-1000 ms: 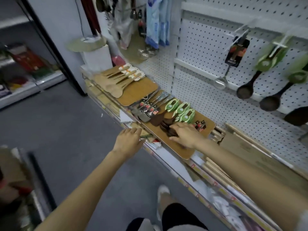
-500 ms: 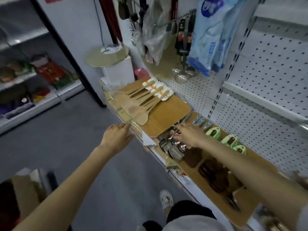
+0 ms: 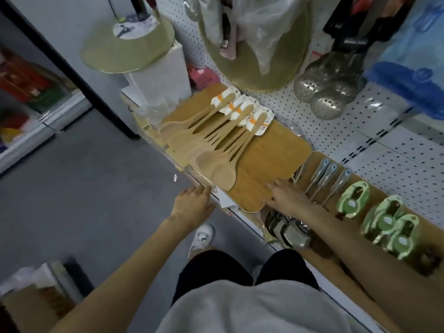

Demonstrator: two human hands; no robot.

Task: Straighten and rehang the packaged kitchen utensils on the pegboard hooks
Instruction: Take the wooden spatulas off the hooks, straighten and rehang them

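Observation:
Several wooden spatulas (image 3: 216, 138) with white card headers lie fanned on a wooden board (image 3: 269, 162) on the shelf. To their right lie metal utensils (image 3: 324, 181) with clear handles, then green-carded utensils (image 3: 384, 217). My right hand (image 3: 283, 195) rests with straight fingers on the board's near right corner, holding nothing. My left hand (image 3: 192, 205) hovers open at the shelf's front edge, just below the spatula blades. The white pegboard (image 3: 360, 131) rises behind the shelf.
Metal skimmers (image 3: 329, 90) and plastic-wrapped items (image 3: 249, 32) hang on the pegboard above. A round gold board (image 3: 129, 46) sits on a white box at the left. Blue packs (image 3: 413, 68) hang at the right. Grey floor lies on the left, with my shoe (image 3: 201, 236) below.
My view swung left and down along the shelf. My right hand moved left from the metal utensils to the corner of the wooden board. My left hand stayed by the shelf edge.

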